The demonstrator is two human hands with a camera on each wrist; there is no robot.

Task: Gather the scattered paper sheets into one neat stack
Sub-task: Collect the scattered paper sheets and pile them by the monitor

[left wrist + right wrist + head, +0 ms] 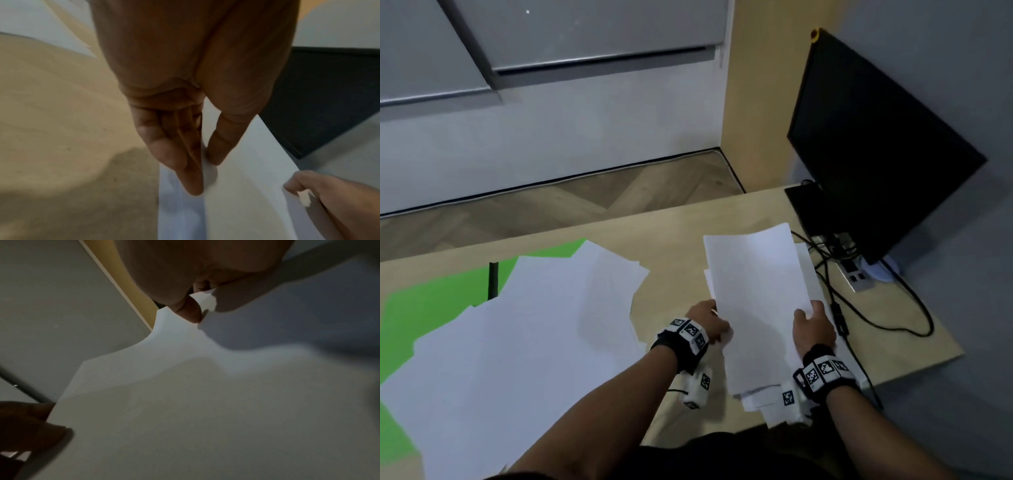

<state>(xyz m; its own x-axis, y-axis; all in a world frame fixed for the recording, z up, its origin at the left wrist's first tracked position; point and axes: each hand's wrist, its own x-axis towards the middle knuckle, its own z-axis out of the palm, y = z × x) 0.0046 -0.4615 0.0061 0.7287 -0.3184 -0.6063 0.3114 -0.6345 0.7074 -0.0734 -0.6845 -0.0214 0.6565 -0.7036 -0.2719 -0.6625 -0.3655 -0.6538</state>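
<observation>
A rough stack of white paper sheets (756, 301) lies on the wooden desk (674, 246), its edges uneven at the near end and right side. My left hand (714, 313) pinches the stack's left edge, thumb (220, 146) on top and fingers (180, 165) underneath. My right hand (808, 313) grips the right edge, thumb (193, 311) over the sheets (185, 402). The top sheets (246, 186) arch slightly between the two hands. A loose spread of white sheets (534, 325) covers the desk's left half.
A green mat (421, 301) lies under the loose sheets at the left. A black monitor (876, 154) stands at the right rear, with black cables (859, 308) and a socket plate (856, 277) just right of the stack. The desk's right edge is near.
</observation>
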